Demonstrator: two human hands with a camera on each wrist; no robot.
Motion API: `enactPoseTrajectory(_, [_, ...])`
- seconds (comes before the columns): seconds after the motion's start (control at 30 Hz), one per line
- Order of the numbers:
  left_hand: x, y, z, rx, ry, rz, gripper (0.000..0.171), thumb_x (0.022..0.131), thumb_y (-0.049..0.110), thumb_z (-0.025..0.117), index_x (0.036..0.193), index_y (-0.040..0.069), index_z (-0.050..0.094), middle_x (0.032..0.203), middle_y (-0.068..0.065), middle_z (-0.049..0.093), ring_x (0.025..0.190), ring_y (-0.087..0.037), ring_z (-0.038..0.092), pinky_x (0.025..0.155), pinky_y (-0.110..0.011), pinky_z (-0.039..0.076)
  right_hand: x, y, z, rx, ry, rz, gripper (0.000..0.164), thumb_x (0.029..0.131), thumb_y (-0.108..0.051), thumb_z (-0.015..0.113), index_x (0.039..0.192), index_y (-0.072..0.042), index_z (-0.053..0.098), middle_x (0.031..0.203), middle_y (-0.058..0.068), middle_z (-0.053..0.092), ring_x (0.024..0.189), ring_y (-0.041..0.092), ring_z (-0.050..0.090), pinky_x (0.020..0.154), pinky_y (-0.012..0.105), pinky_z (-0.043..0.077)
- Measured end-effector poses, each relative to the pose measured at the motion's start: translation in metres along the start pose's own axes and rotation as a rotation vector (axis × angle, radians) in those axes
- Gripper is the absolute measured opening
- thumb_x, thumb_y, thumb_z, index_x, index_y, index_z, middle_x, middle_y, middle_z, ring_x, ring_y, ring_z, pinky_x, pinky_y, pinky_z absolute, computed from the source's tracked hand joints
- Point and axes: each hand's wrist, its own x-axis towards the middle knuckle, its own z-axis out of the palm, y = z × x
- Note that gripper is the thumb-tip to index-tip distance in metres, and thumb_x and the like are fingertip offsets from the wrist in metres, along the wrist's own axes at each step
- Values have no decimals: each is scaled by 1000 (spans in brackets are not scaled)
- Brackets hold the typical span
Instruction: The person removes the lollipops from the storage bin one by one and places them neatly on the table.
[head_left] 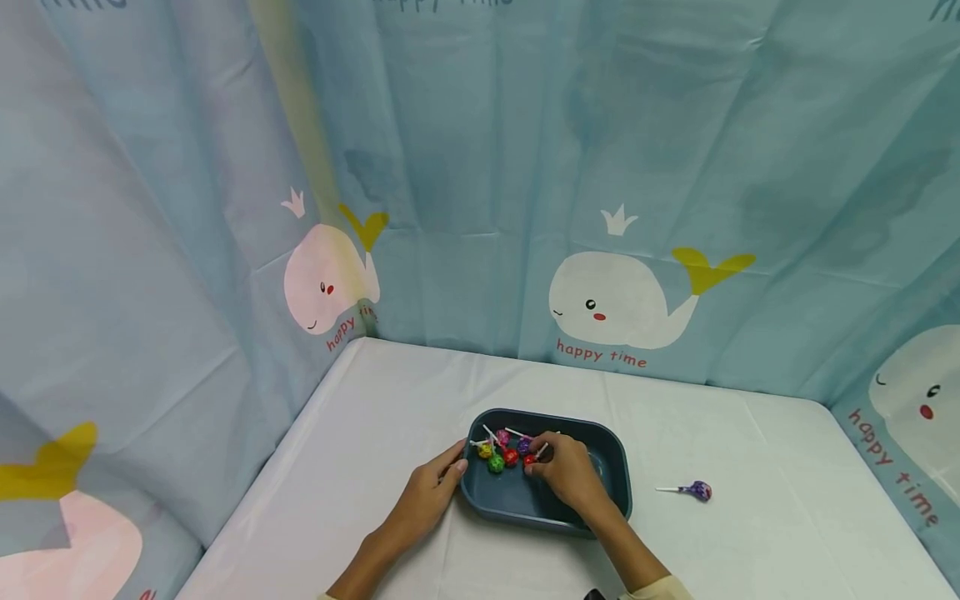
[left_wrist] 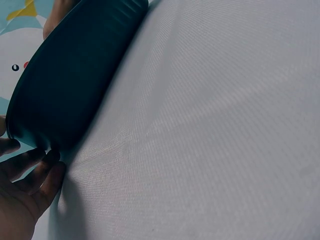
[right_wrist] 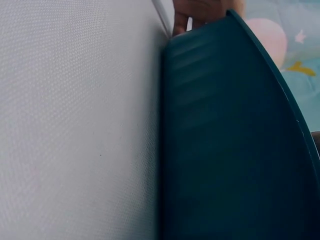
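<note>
A dark blue tray (head_left: 517, 493) sits on the white tablecloth (head_left: 772, 492), its rounded rim raised all round. The person's left hand (head_left: 422, 500) rests at the tray's left end, fingers spread fairly straight against the outer wall and the thumb tip at the rim. The right hand (head_left: 567, 471) reaches over the rim, fingers drawn narrow, pinching a red lollipop (head_left: 529, 460) near its stick inside the tray.

Close to those fingertips, toward the tray's left end, lie a yellow lollipop (head_left: 485, 451), a green lollipop (head_left: 496, 464), a second red lollipop (head_left: 511, 457), a pink lollipop (head_left: 502, 437) and a purple lollipop (head_left: 524, 446), with little room between them. The tray's bare floor spreads from this cluster toward the front wall; the right hand and forearm cover part of the right half.

Outside the tray, a loose lollipop (head_left: 701, 490) lies on the cloth just beyond the right wall, its stick pointing at the tray. A broad strip of cloth separates the tray's back rim from the table's rear edge, where a whale-print curtain (head_left: 465, 292) hangs. The table's left edge is well apart from the tray.
</note>
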Motion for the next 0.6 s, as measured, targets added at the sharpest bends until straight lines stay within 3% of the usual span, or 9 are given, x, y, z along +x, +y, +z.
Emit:
enactPoseTrajectory(0.2, [0, 1, 0, -7, -5, -3, 50, 113, 29, 54, 158, 7, 50, 158, -10, 54, 148, -30, 49, 121, -53, 40, -1, -2, -1, 5, -7, 19, 19, 83, -6, 91, 97, -9, 78, 91, 3, 73, 78, 15, 61, 68, 32, 54])
enactPoseTrajectory(0.43, [1, -1, -1, 0, -11, -6, 54, 113, 37, 53, 158, 7, 51, 158, -9, 54, 148, -30, 49, 122, -52, 40, -1, -2, -1, 0, -34, 39, 18, 85, -8, 89, 101, -6, 81, 94, 5, 76, 79, 17, 61, 68, 31, 53])
enactPoseTrajectory(0.6, [0, -1, 0, -1, -9, -8, 53, 113, 34, 53, 158, 6, 50, 159, -10, 53, 149, -30, 49, 121, -52, 40, -2, -1, -1, 2, -43, 45, 15, 86, -9, 88, 99, -6, 81, 96, 5, 77, 79, 17, 62, 71, 34, 55])
